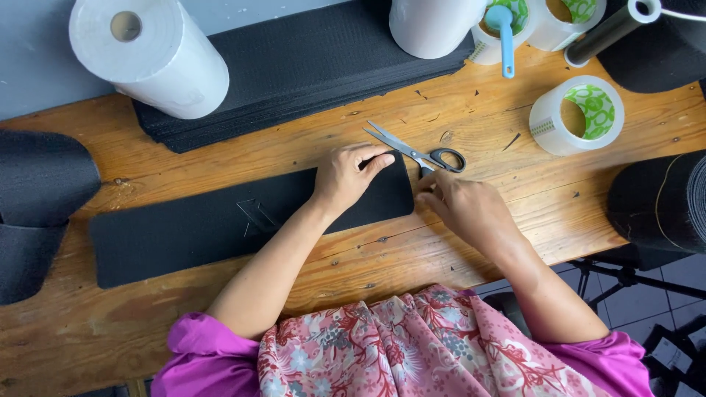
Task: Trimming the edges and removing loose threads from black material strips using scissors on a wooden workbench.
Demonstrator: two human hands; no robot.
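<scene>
black mat strip (220, 224), long and flat with rounded corners, lies lengthwise across the middle of the wooden table (456, 242), its right end near the table's centre. left hand (346, 176) rests on that right end, palm down, fingers curled and pressing on the strip's upper corner. right hand (467, 206) sits just beside the strip's right edge, fingers bent inward toward it; whether the fingertips pinch the edge or only touch it cannot be told. scissors (415, 151) with black handles lie shut on the table just above both hands, blades pointing up-left, touched by neither hand.

stack of black mats (309, 66) runs along the far edge of the table. white paper roll (151, 55) lies on the stack's left end, and another white roll (430, 26) stands at the far edge toward the right. clear tape roll (577, 114) with a green-patterned core lies near the right edge, with more tape rolls (544, 18) at the far right corner, a blue handle resting among them. dark fabric rolls (658, 202) sit at the right edge, and another dark roll (37, 198) at the left edge.
</scene>
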